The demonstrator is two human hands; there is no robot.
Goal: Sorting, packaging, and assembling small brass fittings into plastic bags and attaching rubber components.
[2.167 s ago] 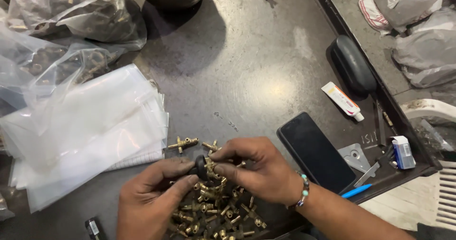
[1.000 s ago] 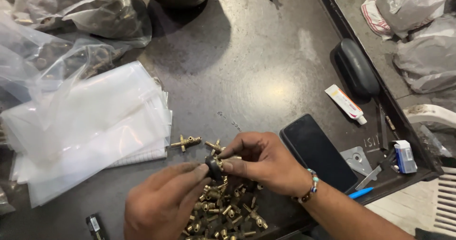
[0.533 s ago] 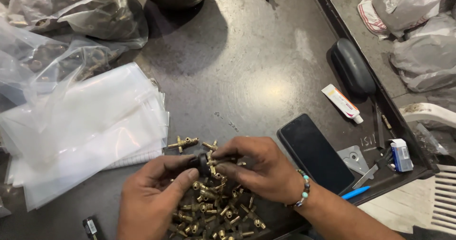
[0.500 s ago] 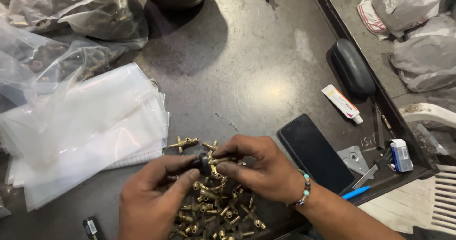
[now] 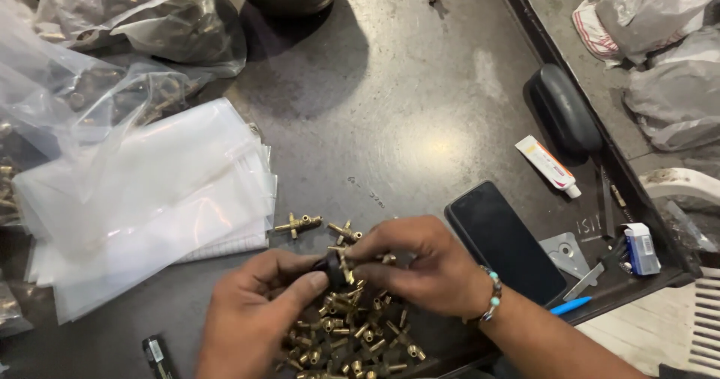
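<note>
- A dark metal worktable [image 5: 420, 101] fills the view.
- A stack of clear plastic bags [image 5: 150, 199] lies left of the brass fittings pile [image 5: 352, 334].
- A black phone [image 5: 504, 240] lies right of the pile.
- Above the pile, the right hand [image 5: 420, 263] and left hand [image 5: 251, 323] pinch a small black cap [image 5: 330, 263] with a brass fitting [image 5: 346, 265] between closed fingertips.

Two hands [image 5: 255, 323], one phone [image 5: 504, 241], one tube [image 5: 548, 166], perhaps dozens of brass fittings [image 5: 349, 338]

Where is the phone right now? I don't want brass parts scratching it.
The dark phone lies flat on the table right of the right hand, between the brass fittings pile and the small white tube.
</note>
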